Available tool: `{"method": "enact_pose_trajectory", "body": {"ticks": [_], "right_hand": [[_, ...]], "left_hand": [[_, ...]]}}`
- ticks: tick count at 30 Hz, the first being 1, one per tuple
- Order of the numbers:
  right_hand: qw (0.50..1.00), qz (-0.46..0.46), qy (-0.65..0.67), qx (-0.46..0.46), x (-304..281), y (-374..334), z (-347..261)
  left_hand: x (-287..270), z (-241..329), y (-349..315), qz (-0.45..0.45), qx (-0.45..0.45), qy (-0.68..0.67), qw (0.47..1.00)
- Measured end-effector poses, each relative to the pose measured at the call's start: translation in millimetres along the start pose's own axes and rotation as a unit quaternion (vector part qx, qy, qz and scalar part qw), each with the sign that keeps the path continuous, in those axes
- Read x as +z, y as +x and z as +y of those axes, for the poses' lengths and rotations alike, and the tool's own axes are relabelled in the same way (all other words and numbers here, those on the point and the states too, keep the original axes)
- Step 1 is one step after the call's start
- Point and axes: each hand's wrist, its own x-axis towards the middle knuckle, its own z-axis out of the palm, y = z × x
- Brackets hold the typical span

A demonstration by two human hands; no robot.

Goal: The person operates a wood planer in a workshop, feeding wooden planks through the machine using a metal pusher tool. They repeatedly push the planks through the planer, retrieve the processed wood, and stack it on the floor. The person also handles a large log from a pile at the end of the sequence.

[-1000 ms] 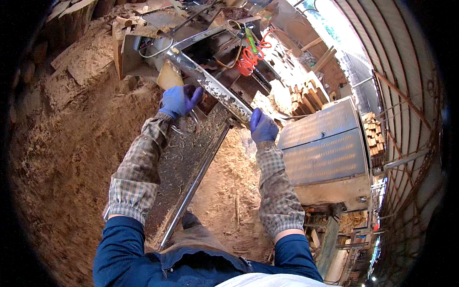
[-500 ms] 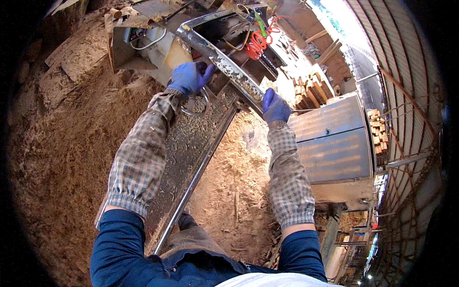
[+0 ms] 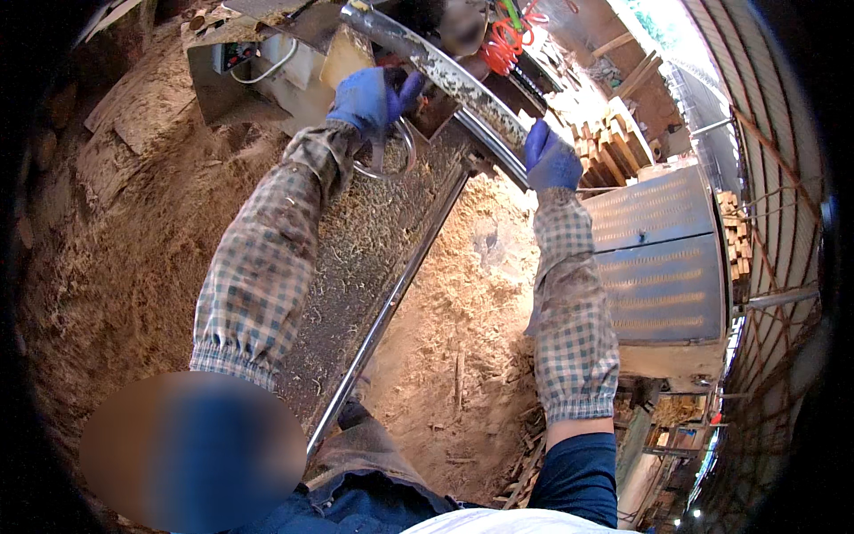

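My left hand [image 3: 366,102], in a blue glove, is closed just below a worn grey metal frame [image 3: 440,76] with chipped paint. A shiny metal loop [image 3: 405,158] hangs right under that hand; what its fingers hold is hidden. My right hand [image 3: 551,158], gloved alike, is closed around the frame's near right end. Beneath the frame runs a bright metal rail [image 3: 494,147]. A dark machine bed [image 3: 374,240], strewn with wood shavings, slopes toward me with a polished rod [image 3: 382,320] along its right edge.
Sawdust [image 3: 124,267] is heaped on the left. An open metal box [image 3: 236,80] with wiring stands beyond it. A red coiled hose [image 3: 507,44] hangs past the frame. At right are a louvred metal cabinet [image 3: 658,267] and stacked wood pieces [image 3: 614,147].
Both hands and the frame have moved away from me and slightly right. The bright rail under the frame now shows more. The metal loop has shifted along with my left hand.
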Motion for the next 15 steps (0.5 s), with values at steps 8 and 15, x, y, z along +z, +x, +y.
{"method": "enact_pose_trajectory", "body": {"ticks": [8, 15], "right_hand": [[0.999, 0.024, -0.022, -0.025, 35, 23, 21], [0.997, 0.068, -0.016, -0.018, 68, 60, 43]], "left_hand": [[48, -15, 36, 0.007, 0.034, -0.006, 0.999], [86, -20, 88, 0.009, 0.056, 0.013, 0.998]]}}
